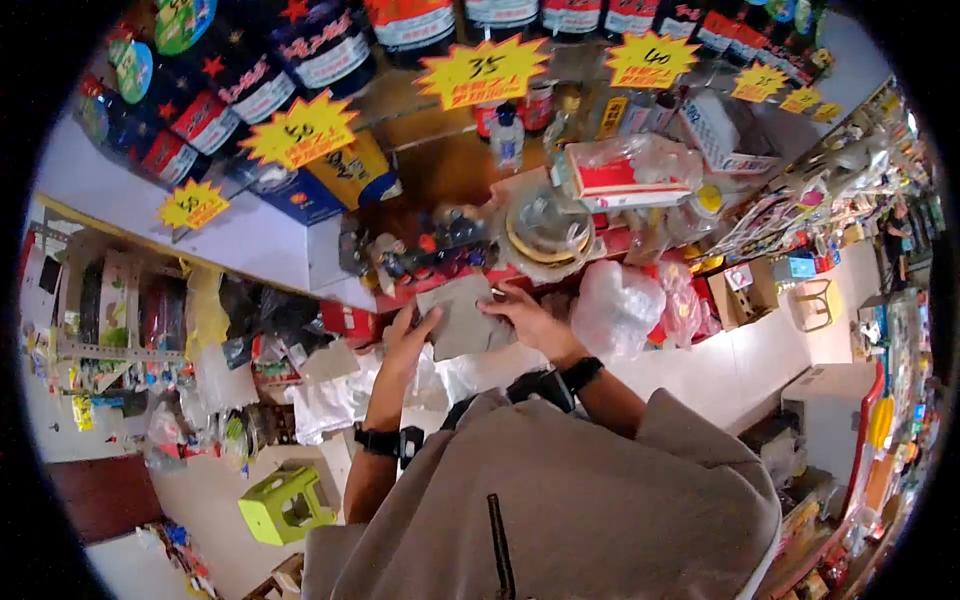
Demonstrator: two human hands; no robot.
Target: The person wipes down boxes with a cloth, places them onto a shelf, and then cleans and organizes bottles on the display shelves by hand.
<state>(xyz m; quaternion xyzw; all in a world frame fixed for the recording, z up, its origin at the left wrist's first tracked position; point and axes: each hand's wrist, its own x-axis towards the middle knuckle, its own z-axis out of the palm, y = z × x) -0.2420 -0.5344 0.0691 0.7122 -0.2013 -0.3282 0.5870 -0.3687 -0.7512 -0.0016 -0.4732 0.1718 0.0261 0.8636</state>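
A flat grey cloth-like piece (462, 318) is spread between my two hands, in front of my chest at the shelf's edge; whether it is cloth or thin board I cannot tell. My left hand (408, 335) pinches its left side, thumb on top. At the upper right edge, my right hand (524, 316) holds it between thumb and fingers. Just beyond it stands a round glass jar or dish (550, 225), and small dark items (430, 245) lie to the left of that. White crumpled plastic (345, 385) is below my left hand.
Dark bottles (320, 45) with yellow price tags (482, 72) line the shelf above. To the right are a red-and-white box (630, 172), a plastic-wrapped bundle (618, 305) and an open cardboard box (742, 297). A green stool (285, 503) stands on the floor at lower left.
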